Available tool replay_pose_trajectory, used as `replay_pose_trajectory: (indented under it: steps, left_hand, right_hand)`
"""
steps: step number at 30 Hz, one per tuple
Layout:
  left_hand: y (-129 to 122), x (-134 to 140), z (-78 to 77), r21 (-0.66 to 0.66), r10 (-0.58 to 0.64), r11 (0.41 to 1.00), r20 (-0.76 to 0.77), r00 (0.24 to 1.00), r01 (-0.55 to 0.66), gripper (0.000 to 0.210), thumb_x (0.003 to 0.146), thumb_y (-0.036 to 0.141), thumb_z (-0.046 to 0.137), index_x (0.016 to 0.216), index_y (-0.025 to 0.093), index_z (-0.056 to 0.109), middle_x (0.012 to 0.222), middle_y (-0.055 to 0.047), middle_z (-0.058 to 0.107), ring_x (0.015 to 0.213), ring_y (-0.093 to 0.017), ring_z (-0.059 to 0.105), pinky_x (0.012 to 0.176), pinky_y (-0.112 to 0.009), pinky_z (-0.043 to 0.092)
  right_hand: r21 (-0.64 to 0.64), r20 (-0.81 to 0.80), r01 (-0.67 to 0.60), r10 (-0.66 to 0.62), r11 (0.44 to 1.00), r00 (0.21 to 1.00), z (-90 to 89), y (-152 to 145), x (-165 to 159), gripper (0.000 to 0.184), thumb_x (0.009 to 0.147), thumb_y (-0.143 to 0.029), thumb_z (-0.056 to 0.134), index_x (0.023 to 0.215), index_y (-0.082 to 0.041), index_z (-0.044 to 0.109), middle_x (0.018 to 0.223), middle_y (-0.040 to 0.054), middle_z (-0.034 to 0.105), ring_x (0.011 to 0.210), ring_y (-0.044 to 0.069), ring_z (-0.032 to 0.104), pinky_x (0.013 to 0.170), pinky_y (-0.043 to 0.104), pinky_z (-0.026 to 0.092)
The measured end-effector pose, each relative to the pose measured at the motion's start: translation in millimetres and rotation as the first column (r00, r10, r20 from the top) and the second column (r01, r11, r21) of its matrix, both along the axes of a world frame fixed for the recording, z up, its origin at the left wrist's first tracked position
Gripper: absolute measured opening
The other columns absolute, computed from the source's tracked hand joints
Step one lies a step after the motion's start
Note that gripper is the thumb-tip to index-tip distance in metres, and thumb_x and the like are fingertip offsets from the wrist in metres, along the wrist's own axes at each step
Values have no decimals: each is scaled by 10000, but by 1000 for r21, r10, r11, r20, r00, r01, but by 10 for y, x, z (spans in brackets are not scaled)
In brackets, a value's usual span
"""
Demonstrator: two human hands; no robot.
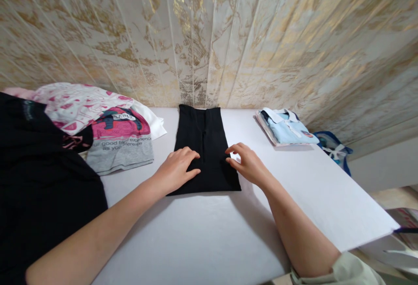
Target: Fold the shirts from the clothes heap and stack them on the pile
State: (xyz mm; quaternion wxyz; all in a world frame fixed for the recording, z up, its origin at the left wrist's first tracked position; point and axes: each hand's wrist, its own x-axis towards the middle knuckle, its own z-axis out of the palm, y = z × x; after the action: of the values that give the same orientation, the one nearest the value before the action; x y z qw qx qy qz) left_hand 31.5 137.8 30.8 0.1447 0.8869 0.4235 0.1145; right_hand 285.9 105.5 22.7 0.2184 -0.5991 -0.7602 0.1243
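On the table (202, 228) I see left hand (179, 166) and right hand (248, 163) grasping nothing; dragging could wrinkle the black garment (212, 150).

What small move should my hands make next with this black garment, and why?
Perhaps slide your left hand and right hand to the near corners of the black garment: it lies flat, and both hands are at its sides, toward the near end.
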Motion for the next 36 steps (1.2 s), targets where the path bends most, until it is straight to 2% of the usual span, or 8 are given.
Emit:
replay_pose_trajectory:
  steps: [4,7,9,13,19,24,29,36]
  left_hand:
    - [-244,187,-23,107,-110,990,122,986,97,363,963,338,376,1264,190,515,1316,-82,557,1231,-205,489,1049,-380,358]
    - [-466,331,-216,75,-287,955,4,958,286,563,948,502,361,1410,182,378,1483,-90,412,1378,-218,336,1145,-411,216]
    - [-561,387,-364,50,-322,944,-70,944,325,701,899,610,379,1440,166,335,1518,-114,349,1414,-249,270,1168,-444,128]
    - [-595,404,-464,20,-298,953,-131,945,303,715,866,613,444,1385,120,423,1447,-162,447,1387,-286,321,1169,-453,103]
    - [-536,271,-383,25,-332,941,-126,935,337,694,883,576,439,1430,156,364,1501,-128,376,1411,-250,280,1171,-424,109]
    - [-582,-100,-433,18,-251,967,-131,959,255,651,902,431,469,1484,246,245,1555,-50,280,1430,-214,238,1166,-411,176]
    - [-626,-423,-519,82,-122,989,-58,991,127,600,907,339,467,1471,243,288,1534,-60,329,1396,-220,319,1147,-408,267]
    - [-583,-302,-463,113,-28,993,6,1000,27,528,829,199,491,1356,195,471,1423,-90,491,1299,-252,452,1096,-436,368]
  right_hand:
    - [174,-117,88,-68,981,991,-6,13,-14,179,891,-204,473,1010,-220,606,1001,65,599,972,214,566,882,370,432]
    - [193,-169,42,-9,980,986,-58,-7,-149,247,914,-204,418,1077,-222,604,1064,82,600,1034,215,560,919,379,437]
    - [169,-164,-21,49,985,985,-113,-39,-287,299,936,-230,394,1168,-217,582,1173,96,583,1118,205,536,972,374,420]
    - [19,31,-155,155,988,988,-244,-94,-510,410,972,-347,374,1354,-237,473,1416,77,469,1319,199,394,1114,423,267]
    - [1,220,-21,21,1000,975,-398,-35,-471,482,976,-413,361,1428,-248,389,1509,70,358,1405,226,265,1137,492,169]
    - [90,211,30,-48,996,976,-296,-136,-454,498,941,-329,451,1421,-205,398,1488,111,382,1389,250,298,1133,492,192]
    - [34,205,-286,273,958,940,-181,-472,-517,525,859,-209,526,1381,-202,461,1392,114,494,1277,230,441,1077,423,338]
    - [35,303,-270,247,962,920,-262,-487,-503,513,881,-76,398,1372,-197,482,1361,123,527,1239,226,488,995,385,435]
